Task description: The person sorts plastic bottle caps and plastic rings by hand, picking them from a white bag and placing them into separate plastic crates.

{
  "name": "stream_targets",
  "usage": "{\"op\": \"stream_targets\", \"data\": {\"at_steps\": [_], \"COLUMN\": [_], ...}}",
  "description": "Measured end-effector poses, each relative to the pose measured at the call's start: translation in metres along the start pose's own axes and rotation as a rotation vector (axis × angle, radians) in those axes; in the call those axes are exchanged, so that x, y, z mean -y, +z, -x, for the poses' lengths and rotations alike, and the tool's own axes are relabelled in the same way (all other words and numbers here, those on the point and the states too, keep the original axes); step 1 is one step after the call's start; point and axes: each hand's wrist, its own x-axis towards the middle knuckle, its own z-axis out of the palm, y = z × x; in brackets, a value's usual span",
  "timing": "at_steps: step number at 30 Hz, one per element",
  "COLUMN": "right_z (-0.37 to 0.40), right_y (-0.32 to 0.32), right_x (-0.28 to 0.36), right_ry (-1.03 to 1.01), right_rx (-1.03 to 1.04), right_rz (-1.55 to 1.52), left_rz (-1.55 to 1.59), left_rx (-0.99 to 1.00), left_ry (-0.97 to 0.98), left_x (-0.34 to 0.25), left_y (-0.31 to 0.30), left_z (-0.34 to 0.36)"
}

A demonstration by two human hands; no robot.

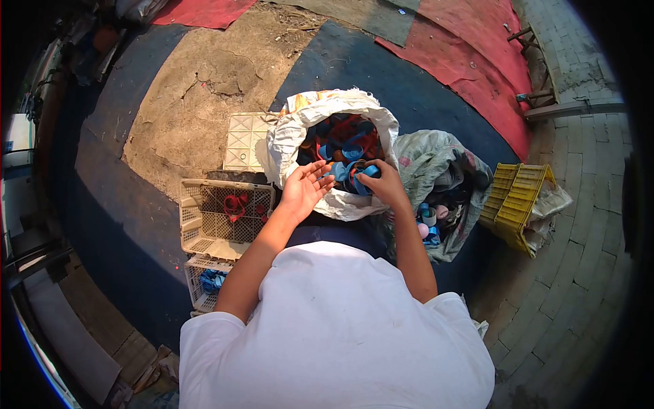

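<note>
A white woven sack [283, 140] stands open in front of me, full of blue, red and orange plastic pieces [344, 140]. My left hand [306, 191] is over the sack's near left rim, palm turned up and fingers stretched out, with nothing held in it. At the near right of the opening, my right hand [385, 184] has its fingers closed on a blue plastic piece [368, 173]. The exact kind of these pieces is too small to make out. More blue and reddish pieces lie between the two hands.
Left of the sack is a cream plastic crate [194, 221] with a few red pieces, and a lower crate [197, 279] holds blue ones. A greyish woven sack [426, 146] with mixed pieces stands to the right, beside yellow crates [521, 204]. An upturned cream crate [245, 140] lies behind.
</note>
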Motion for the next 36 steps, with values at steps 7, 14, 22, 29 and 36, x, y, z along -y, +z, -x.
{"op": "stream_targets", "data": {"at_steps": [7,14,22,29,36], "right_z": [0.011,0.011,0.014,0.011,0.013], "right_y": [-0.013,-0.012,-0.02,-0.016,0.006], "right_x": [0.025,0.016,0.015,0.024,0.048], "right_ry": [0.107,0.193,0.162,0.123,-0.148], "right_rx": [0.113,0.136,0.235,0.348,0.055], "right_rz": [-0.452,-0.67,-1.097,-1.291,-0.646], "left_rz": [-0.017,-0.056,-0.097,-0.315,-0.327], "left_rx": [0.003,0.024,0.02,0.089,0.267], "left_ry": [0.0,-0.005,-0.024,0.035,0.037], "left_x": [-0.001,0.001,0.0,0.002,0.004], "left_y": [0.002,0.008,0.013,0.025,0.063], "left_z": [-0.006,-0.01,-0.008,-0.004,0.008]}}
